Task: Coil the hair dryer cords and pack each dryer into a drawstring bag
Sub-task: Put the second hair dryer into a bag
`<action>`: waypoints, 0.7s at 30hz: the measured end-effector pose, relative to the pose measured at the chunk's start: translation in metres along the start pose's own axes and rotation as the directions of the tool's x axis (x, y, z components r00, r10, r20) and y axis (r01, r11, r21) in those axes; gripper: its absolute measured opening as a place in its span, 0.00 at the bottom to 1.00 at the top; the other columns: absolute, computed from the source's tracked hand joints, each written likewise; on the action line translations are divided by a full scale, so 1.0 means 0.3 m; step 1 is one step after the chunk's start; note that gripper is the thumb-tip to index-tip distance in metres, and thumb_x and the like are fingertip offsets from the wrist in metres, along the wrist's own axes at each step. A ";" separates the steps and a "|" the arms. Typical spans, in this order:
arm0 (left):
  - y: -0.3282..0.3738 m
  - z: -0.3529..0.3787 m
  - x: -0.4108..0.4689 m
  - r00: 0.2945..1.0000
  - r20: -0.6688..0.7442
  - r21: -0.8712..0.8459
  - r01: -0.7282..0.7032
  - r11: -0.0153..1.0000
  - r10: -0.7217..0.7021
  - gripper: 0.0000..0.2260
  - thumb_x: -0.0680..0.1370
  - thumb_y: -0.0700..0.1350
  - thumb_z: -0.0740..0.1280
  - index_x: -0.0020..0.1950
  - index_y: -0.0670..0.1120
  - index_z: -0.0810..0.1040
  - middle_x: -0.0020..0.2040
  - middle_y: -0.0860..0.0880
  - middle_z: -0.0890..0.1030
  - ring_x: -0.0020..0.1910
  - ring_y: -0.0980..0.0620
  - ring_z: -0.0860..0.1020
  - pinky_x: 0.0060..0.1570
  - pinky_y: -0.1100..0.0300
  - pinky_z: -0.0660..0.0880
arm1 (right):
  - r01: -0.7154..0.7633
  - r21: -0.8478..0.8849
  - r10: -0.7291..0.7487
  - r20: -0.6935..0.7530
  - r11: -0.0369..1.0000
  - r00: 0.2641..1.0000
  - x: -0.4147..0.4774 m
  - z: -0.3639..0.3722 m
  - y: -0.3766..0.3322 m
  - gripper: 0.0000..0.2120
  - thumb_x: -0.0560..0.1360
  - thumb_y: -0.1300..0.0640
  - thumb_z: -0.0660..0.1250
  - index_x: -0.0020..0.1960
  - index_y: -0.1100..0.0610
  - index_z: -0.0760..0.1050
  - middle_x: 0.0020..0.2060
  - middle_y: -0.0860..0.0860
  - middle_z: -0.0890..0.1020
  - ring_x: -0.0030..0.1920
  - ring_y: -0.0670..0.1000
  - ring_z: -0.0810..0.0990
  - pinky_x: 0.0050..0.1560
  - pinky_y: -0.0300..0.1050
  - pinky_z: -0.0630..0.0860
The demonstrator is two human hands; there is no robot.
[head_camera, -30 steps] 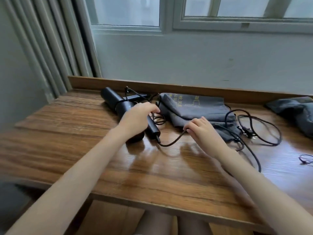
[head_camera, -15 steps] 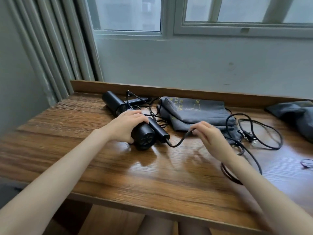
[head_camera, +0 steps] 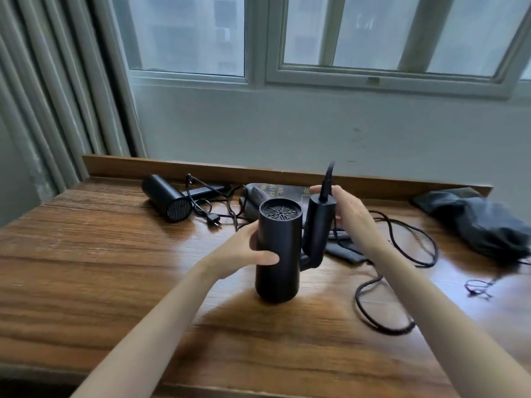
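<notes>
Gripping hair dryer [head_camera: 277,254] barrel with left hand [head_camera: 244,255]; pinching cord [head_camera: 327,179] (at handle's end) with right hand [head_camera: 355,216], over tabletop's [head_camera: 86,268] middle.

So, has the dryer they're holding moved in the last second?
Yes. The held dryer lay beside the other dryer; now it stands upright, nearer the person.

black hair dryer [head_camera: 277,251], grey bag [head_camera: 488,222], brown table [head_camera: 115,268]
</notes>
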State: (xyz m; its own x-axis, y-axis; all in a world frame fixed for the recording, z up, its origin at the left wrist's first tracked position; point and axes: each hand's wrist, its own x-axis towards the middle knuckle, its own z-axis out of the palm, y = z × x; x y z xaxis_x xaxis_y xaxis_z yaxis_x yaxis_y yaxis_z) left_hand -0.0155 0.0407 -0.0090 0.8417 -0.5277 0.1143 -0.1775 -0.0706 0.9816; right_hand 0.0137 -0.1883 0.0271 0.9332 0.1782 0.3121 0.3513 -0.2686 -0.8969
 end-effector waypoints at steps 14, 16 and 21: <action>-0.132 0.084 0.024 0.966 -0.244 0.067 -0.068 0.995 0.082 0.41 0.59 0.52 0.77 0.68 0.47 0.64 0.62 0.47 0.77 0.62 0.50 0.75 0.62 0.50 0.71 | 0.017 0.103 -0.014 -0.029 0.994 0.999 -0.058 0.033 0.066 0.16 0.73 0.53 0.67 0.59 0.55 0.71 0.37 0.43 0.79 0.37 0.37 0.77 0.34 0.28 0.71; -0.124 0.100 0.021 0.950 -0.301 0.094 -0.058 0.994 0.084 0.39 0.58 0.54 0.76 0.66 0.51 0.65 0.60 0.49 0.77 0.60 0.55 0.75 0.60 0.55 0.73 | 0.009 0.107 -0.007 -0.016 0.994 1.000 -0.053 0.028 0.064 0.14 0.76 0.55 0.64 0.61 0.56 0.71 0.33 0.40 0.78 0.34 0.37 0.76 0.30 0.28 0.70; -0.101 0.084 -0.010 0.964 -0.266 -0.215 -0.064 0.974 0.004 0.36 0.57 0.56 0.73 0.63 0.48 0.70 0.56 0.45 0.80 0.52 0.52 0.80 0.47 0.61 0.77 | 0.002 0.162 0.012 -0.089 0.987 0.996 -0.034 -0.056 0.028 0.15 0.81 0.62 0.51 0.63 0.53 0.71 0.40 0.46 0.82 0.31 0.41 0.74 0.21 0.30 0.60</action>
State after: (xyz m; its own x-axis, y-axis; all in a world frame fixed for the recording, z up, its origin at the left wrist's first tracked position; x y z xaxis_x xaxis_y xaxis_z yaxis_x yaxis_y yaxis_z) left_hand -0.0256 0.0232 -0.0428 0.9461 -0.2842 0.1550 -0.1168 0.1469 0.9822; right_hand 0.0084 -0.2082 0.0215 0.9405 0.0898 0.3276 0.3364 -0.1113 -0.9351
